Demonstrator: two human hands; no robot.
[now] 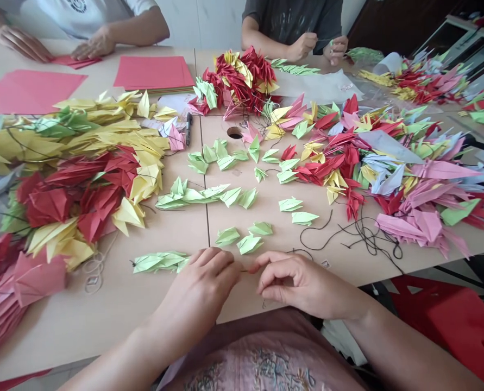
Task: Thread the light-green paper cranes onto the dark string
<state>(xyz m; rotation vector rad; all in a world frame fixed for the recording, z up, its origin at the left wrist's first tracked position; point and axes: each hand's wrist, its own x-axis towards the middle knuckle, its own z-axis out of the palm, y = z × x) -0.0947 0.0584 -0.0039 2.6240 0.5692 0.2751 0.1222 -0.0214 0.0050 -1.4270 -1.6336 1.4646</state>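
My left hand [209,282] is closed, palm down, over the right end of a short strand of light green folded paper pieces [156,262]. Its fingertips are partly hidden. A thin dark line, which looks like string, runs between my hands. My right hand [294,279] pinches it between thumb and forefinger, the other fingers curled. Just beyond the hands lie loose green folded pieces [249,244], pointed like closed origami cranes. A longer green row [209,195] lies farther back, with more loose green pieces [302,218] to its right.
Red and yellow folded-paper strands [82,190] heap at left, mixed-colour strands [388,163] at right. Black string [364,239] tangles near the right edge. Red paper sheets [154,71] are stacked at the back. Two people sit opposite, their hands [97,42] at work. A red stool [449,326] stands below right.
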